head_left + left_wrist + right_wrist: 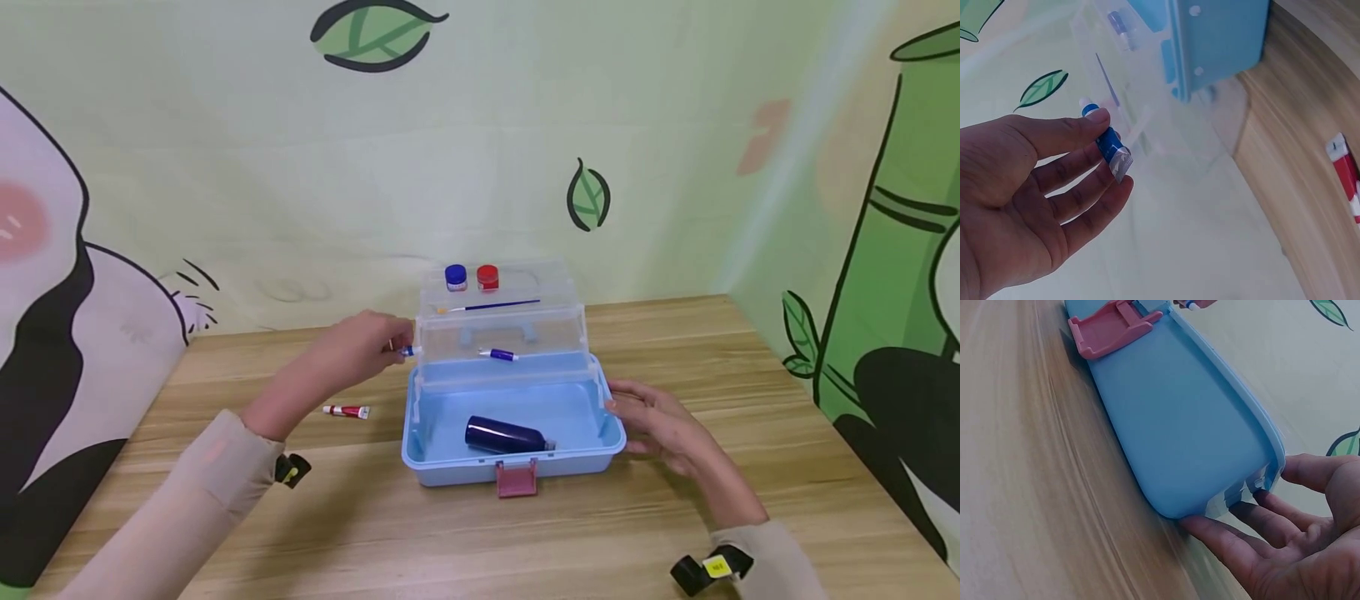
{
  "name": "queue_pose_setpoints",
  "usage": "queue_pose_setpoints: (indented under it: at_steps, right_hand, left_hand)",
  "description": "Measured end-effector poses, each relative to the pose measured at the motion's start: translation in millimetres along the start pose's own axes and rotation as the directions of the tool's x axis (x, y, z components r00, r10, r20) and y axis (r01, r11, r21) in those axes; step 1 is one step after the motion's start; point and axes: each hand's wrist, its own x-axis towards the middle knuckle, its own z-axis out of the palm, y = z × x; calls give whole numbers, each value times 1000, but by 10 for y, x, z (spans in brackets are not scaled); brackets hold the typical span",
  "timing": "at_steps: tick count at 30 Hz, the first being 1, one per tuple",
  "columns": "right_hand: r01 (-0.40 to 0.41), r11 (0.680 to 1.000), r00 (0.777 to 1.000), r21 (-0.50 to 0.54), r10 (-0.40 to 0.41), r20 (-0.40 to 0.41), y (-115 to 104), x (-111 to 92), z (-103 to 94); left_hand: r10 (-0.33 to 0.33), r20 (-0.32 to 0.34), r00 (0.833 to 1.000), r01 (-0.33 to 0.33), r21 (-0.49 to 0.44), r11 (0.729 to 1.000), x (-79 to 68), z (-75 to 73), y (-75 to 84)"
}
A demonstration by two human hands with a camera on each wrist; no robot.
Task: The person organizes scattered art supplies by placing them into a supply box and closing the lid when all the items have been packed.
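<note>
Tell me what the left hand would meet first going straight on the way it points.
The left hand, pinching a blue tube, would likely meet the clear upper part of the blue box first; depth is hard to judge.

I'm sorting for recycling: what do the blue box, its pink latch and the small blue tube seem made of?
Blue box: apparently plastic, smooth with low sheen, judging by its even colour and rounded rim.
Pink latch: likely plastic too, from its moulded ridges.
Blue tube: perhaps foil or laminate; its flattened end shines silver, leaving that open.
</note>
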Motion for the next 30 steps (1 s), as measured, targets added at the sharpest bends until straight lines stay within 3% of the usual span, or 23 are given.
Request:
queue_pose_setpoints:
  at_steps: [14,20,30]
  right_hand:
    - [7,1000,1000,-4,-7,-6,-17,3,7]
    - [7,1000,1000,8,-7,1,-29,24,1]
    - [2,1000,1000,-2,-2,-1,-17,26,3]
  left_hand:
    - [7,31,1000,-7,27,1000,222,-46,208]
    - [47,28,998,-49,64,997,318,-44,237]
    - [93,111,989,-112,182,977,501,-58,395]
